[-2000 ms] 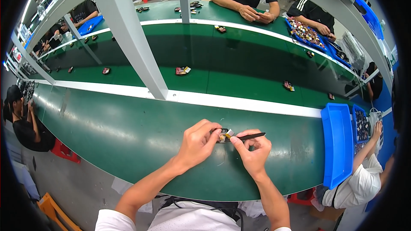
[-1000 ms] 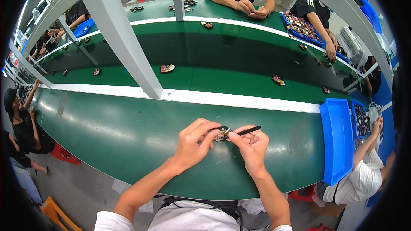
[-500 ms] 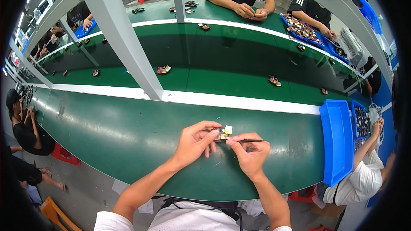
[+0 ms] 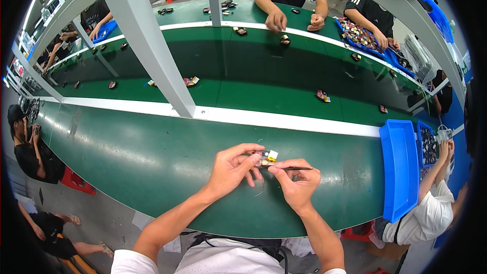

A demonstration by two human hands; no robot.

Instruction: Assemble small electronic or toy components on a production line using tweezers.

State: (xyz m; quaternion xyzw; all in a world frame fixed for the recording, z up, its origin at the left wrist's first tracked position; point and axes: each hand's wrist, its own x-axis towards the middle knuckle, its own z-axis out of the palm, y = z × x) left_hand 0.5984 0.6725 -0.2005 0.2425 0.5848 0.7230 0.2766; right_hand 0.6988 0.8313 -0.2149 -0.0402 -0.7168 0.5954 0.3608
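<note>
Over the middle of the green bench, my left hand (image 4: 234, 168) pinches a small dark electronic assembly (image 4: 262, 163) between thumb and fingers. A white tab (image 4: 273, 155) and a bit of yellow stick up from the assembly's far right side. My right hand (image 4: 298, 182) is closed around a thin dark stick-like tool (image 4: 303, 168), perhaps tweezers. Its tip end meets the right side of the assembly, beside my right thumb. Fingers hide part of the assembly, and its fine details are too small to make out.
A blue bin (image 4: 401, 172) stands at the bench's right, by a tray of small parts (image 4: 427, 144). Beyond a white rail (image 4: 264, 122), a green conveyor (image 4: 243, 96) carries scattered assemblies (image 4: 322, 96). A grey post (image 4: 147, 40) rises at the rail. Co-workers sit across and on both sides.
My hands stay nearly in place; the assembly and its white tab have tilted slightly. Across, a co-worker's hands have parted, and an assembly now lies on the conveyor below one. Conveyor pieces shifted slightly left.
</note>
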